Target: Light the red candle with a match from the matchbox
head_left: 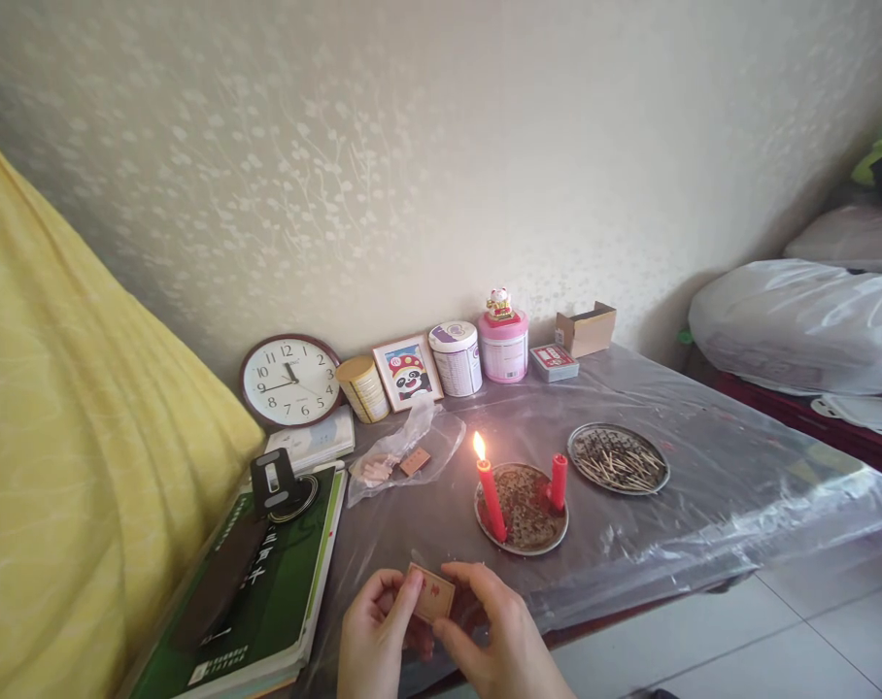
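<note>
Both my hands hold a small brown matchbox [432,593] at the table's near edge. My left hand [374,631] pinches its left side and my right hand [495,631] grips its right side with thumb and fingers. Just beyond the box a round metal plate [523,532] carries a tall red candle [491,500] that is lit and leans slightly, and a short unlit red candle [559,481]. A second round plate [619,459] to the right holds several used matchsticks.
Plastic sheeting [703,485] covers the table. Along the wall stand a clock [290,382], tins [457,358], a panda picture [407,372], a card pack [553,362] and a small carton [587,329]. Green books [266,592] lie left, a plastic bag [404,451] beside them.
</note>
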A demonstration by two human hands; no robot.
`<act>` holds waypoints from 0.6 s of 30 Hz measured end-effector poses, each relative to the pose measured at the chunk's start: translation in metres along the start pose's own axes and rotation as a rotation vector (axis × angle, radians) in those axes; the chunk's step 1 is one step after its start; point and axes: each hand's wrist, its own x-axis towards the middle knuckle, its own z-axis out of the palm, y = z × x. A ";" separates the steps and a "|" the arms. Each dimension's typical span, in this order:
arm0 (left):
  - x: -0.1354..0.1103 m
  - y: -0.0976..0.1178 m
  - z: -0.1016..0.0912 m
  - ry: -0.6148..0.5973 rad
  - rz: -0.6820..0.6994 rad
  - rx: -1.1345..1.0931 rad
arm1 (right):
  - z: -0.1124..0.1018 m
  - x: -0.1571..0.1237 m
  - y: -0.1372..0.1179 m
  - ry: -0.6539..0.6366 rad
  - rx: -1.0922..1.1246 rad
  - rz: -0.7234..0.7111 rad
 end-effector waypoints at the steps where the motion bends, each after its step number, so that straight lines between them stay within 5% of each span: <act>1: 0.000 0.000 0.000 0.026 -0.004 0.012 | 0.001 0.000 0.000 -0.015 -0.013 0.011; 18: 0.000 0.002 -0.002 -0.055 0.006 0.115 | -0.003 -0.003 0.001 -0.010 -0.126 -0.113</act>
